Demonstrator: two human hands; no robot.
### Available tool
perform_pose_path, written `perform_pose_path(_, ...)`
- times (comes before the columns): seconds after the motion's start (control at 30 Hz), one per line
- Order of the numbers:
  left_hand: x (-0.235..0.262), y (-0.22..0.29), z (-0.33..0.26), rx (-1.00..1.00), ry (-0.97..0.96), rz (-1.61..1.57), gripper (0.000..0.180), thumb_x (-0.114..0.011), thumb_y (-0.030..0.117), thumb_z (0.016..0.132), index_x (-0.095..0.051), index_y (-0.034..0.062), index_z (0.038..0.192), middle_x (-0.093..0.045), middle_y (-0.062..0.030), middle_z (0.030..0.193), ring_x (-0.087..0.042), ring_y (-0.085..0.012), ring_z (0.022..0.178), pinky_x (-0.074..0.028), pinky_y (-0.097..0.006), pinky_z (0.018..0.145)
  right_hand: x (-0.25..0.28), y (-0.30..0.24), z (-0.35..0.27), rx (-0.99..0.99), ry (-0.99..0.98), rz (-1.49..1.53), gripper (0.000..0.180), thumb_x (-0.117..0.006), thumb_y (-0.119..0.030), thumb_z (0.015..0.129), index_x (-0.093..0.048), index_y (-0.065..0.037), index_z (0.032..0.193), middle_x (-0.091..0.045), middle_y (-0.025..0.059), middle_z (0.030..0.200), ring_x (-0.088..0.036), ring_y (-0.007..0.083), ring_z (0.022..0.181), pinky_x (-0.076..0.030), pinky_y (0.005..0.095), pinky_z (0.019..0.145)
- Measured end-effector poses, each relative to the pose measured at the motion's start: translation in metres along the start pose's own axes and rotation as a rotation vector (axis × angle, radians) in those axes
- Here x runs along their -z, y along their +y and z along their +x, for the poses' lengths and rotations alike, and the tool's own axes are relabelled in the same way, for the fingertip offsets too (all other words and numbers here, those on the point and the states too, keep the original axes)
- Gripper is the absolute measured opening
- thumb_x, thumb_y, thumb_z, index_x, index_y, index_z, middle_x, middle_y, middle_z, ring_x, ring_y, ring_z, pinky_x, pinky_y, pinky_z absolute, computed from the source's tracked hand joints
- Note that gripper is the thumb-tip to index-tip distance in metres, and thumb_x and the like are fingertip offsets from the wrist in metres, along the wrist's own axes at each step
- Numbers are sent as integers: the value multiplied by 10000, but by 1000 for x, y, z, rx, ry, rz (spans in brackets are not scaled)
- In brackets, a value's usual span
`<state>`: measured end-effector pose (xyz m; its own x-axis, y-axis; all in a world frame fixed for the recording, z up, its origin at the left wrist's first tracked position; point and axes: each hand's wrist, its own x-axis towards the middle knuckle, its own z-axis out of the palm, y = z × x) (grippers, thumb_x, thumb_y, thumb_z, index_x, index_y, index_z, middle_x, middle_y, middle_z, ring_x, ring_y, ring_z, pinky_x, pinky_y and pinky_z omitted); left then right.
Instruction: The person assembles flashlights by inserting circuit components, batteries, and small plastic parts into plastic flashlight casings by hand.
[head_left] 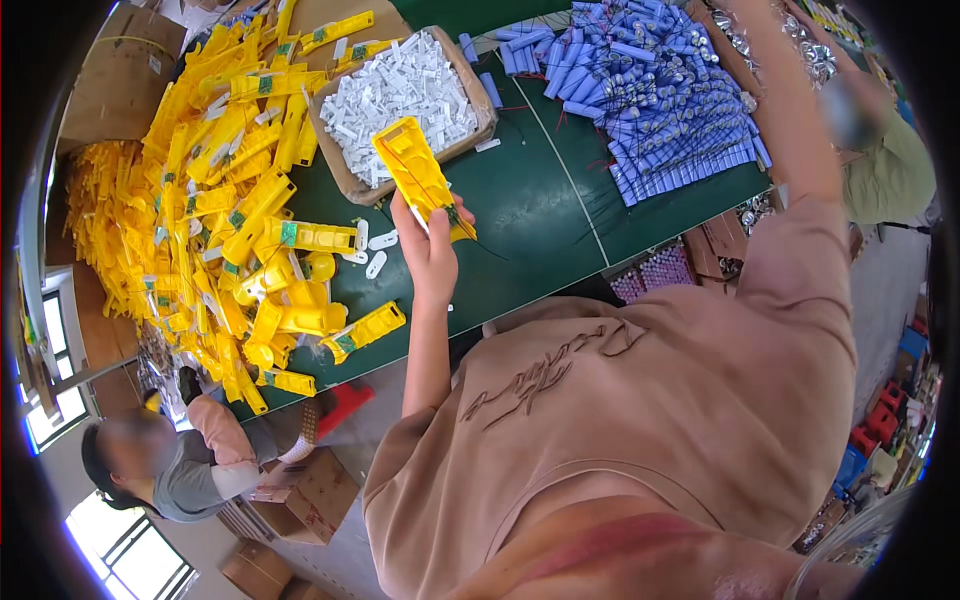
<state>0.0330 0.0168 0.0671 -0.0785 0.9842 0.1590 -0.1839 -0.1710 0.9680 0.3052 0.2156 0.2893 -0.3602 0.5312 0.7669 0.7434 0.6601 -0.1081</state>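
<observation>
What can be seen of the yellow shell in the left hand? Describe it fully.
The yellow shell is long and narrow with rounded far corners, seemingly moulded plastic. Its hollow inside is in view, and a thin dark wire trails past its near end. The left hand grips and partly hides that end, holding it tilted above the green table.

One desk [525, 215]. One left hand [432, 255], with one yellow case [412, 165] in it. The other yellow cases [325, 237] overlap too much to count; there are dozens. One open carton [485, 115] on the desk, its white pieces [405, 95] beyond counting. About four white tabs [376, 264] near the hand. Two blue batteries [490, 90] apart from one heap [665, 130] of many more. Two other people [190, 485]. At least two cardboard boxes [310, 490] on the floor at the lower left.
</observation>
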Motion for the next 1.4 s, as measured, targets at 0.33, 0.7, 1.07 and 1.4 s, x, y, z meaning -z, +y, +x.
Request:
perform_pose_path(0.33,24,-2,-48,34,56,90,392,-389,97,939,-275,56,1312,-556,-130,946,-595,-184,741,-535,-337,653,-289,39,-113,-248,-690,-90,349,-552,-321,871,-594,-80,1119,-668,138,888,-659,274,834,-530,402,693)
perform_pose_path(0.7,37,-9,-41,57,70,57,386,-383,48,931,-284,38,1304,-539,-125,964,-578,-164,744,-506,-307,686,-258,-14,-134,-110,-848,-48,447,-611,-217,756,-549,-131,1190,-652,163,896,-631,336,857,-509,432,685)
perform_pose_path(1.07,19,-16,1,105,-17,-70,391,-382,55,936,-278,34,1313,-541,-127,943,-579,-162,718,-512,-313,650,-118,-82,-162,-766,-171,897,484,-536,-67,870,-418,-22,1337,-559,22,847,-499,99,681,-451,250,598)
perform_pose_path(1.4,17,-56,29,88,-88,194,447,-412,33,915,-275,40,1340,-563,-101,904,-576,-129,669,-492,-268,575,-195,-160,-204,-483,-37,835,350,-657,-154,834,-537,-61,1148,-574,42,725,-590,98,584,-472,221,536)
